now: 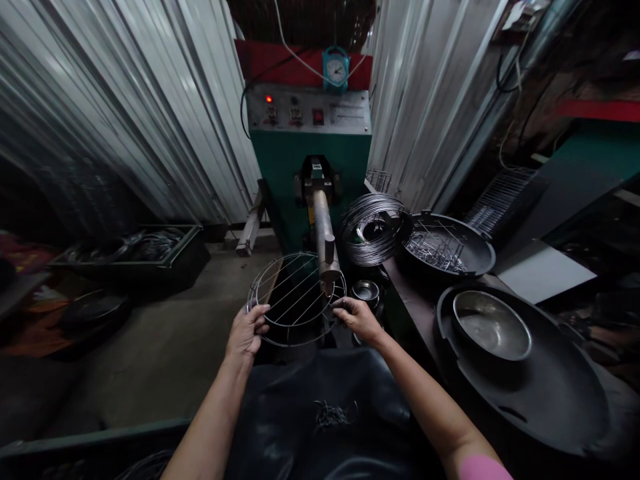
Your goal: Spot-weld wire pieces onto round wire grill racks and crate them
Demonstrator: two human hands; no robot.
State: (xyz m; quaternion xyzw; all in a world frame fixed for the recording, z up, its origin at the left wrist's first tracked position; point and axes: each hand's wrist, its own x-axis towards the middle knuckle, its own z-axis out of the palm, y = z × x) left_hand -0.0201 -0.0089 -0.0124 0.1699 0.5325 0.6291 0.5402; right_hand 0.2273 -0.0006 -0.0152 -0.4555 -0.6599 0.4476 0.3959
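Note:
My left hand (246,331) is closed on the left rim of a round wire rack (289,325), which has two rings joined by parallel cross wires. My right hand (357,316) pinches at the rack's right edge. Whatever lies between those fingertips is too small to make out. Just above them, the pointed tip of a metal welding arm (324,220) comes down over the rack's right side. That arm sticks out from a green spot-welding machine (280,160). Short bent wire pieces (334,415) lie in a small heap on the dark apron (280,400) over my lap.
Right of the arm sits a stack of wire rings (373,243), near a black pan (480,257) of wire parts. Closer, a steel bowl (493,327) rests in a large dark pan (550,393). A bin (187,243) of wire pieces stands on the left, and another bin edge (95,438) at front left.

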